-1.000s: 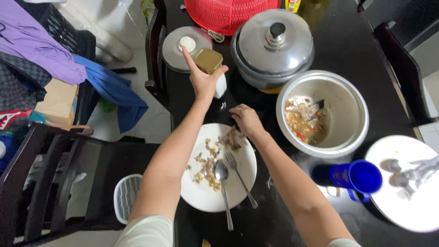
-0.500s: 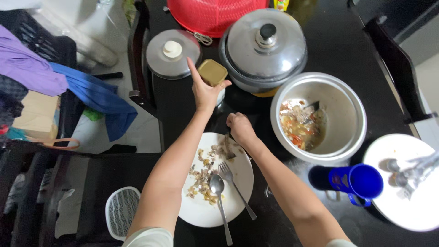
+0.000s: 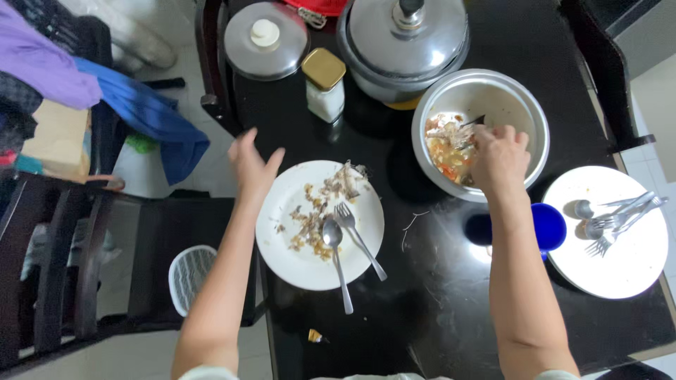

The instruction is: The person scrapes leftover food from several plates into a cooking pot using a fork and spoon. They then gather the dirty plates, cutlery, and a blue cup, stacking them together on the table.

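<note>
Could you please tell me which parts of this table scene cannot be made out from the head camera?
- Right hand: fingertips hidden inside the round steel bowl; grip unclear.
- Dark utensil handle in the bowl: its end buried in food.
- Lidded grey metal pot: cut off by the top edge.
- Left hand: motion-blurred.
- Blue plastic cup: partly behind the right forearm.

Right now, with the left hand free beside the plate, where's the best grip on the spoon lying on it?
Take the spoon by its handle end, which sticks out over the near rim of the white plate onto the dark table. Come from the near side, probably with the left hand: the bowl lies among food scraps, and the fork lies close on its right.
</note>
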